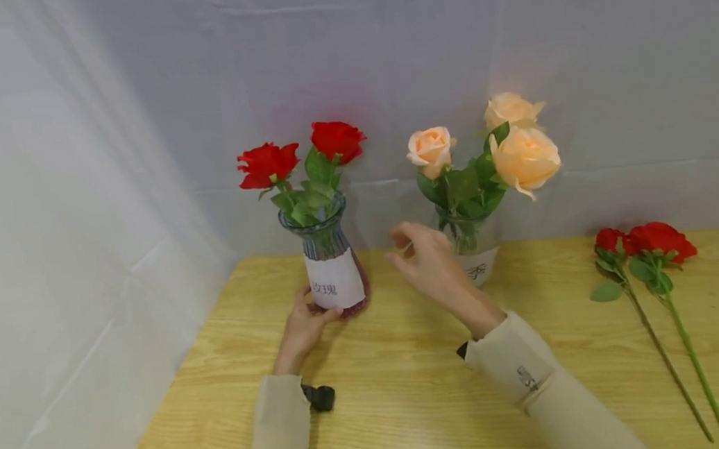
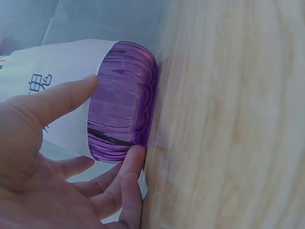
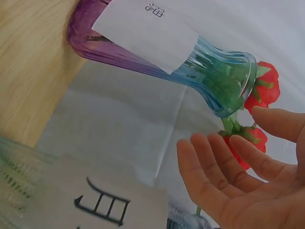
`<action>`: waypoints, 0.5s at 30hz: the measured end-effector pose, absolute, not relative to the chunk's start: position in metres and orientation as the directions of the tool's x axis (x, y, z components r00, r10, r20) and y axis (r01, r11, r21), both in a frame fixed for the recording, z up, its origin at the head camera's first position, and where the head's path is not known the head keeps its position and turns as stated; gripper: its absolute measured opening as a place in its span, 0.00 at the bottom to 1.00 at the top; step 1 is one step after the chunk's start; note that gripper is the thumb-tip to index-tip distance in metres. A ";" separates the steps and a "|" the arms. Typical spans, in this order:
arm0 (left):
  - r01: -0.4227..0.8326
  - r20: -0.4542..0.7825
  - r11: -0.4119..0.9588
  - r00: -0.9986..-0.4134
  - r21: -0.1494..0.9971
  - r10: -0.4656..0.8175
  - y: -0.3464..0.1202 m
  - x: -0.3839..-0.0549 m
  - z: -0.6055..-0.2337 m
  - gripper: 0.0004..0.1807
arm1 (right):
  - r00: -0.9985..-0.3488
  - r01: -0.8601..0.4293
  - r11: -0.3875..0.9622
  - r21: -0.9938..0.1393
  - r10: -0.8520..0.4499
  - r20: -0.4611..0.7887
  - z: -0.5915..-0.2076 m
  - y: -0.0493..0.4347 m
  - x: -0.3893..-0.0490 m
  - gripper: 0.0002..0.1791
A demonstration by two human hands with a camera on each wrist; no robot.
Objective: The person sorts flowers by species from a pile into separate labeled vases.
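My left hand (image 1: 302,329) holds the lower part of a blue-and-purple glass vase (image 2: 119,102), thumb on its white paper label (image 1: 336,282) and fingers around the side near the base. Two red roses (image 1: 270,165) with green leaves stand in this vase. To its right, my right hand (image 1: 427,258) is raised with loosely bent fingers and nothing in them. In the right wrist view the fingers (image 3: 205,167) appear apart from the vases. Just behind that hand stands a clear glass vase (image 1: 468,234) of peach roses (image 1: 525,157), its label (image 3: 102,200) partly hidden in the head view.
Two long-stemmed red roses (image 1: 658,242) lie on the right side of the wooden table (image 1: 397,403), stems toward the front. A pale grey cloth backdrop (image 1: 323,60) hangs behind the table, and white sheeting (image 1: 56,273) hangs on the left.
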State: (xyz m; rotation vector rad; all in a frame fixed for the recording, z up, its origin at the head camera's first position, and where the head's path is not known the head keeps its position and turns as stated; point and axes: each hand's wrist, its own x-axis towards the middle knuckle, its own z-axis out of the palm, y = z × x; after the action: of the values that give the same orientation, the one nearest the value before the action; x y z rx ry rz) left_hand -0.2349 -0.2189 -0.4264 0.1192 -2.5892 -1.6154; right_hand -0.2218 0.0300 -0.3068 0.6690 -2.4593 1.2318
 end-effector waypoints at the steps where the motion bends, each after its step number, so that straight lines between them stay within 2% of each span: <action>1: -0.047 0.006 0.433 -0.993 0.900 -0.121 -0.216 -0.232 -0.420 0.44 | -0.845 -0.531 0.521 -0.668 -0.263 0.466 -0.308 0.033 -0.221 0.14; 15: -0.088 -0.029 0.447 -0.990 0.890 -0.137 -0.216 -0.232 -0.420 0.42 | -0.852 -0.512 0.559 -0.652 -0.234 0.468 -0.324 0.084 -0.206 0.12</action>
State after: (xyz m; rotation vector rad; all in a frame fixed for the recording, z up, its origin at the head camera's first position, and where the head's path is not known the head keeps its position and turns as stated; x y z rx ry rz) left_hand -0.2317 -0.2161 -0.4198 0.2044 -2.6317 -1.6144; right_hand -0.2061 0.0835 -0.3242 0.6128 -2.4686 1.1873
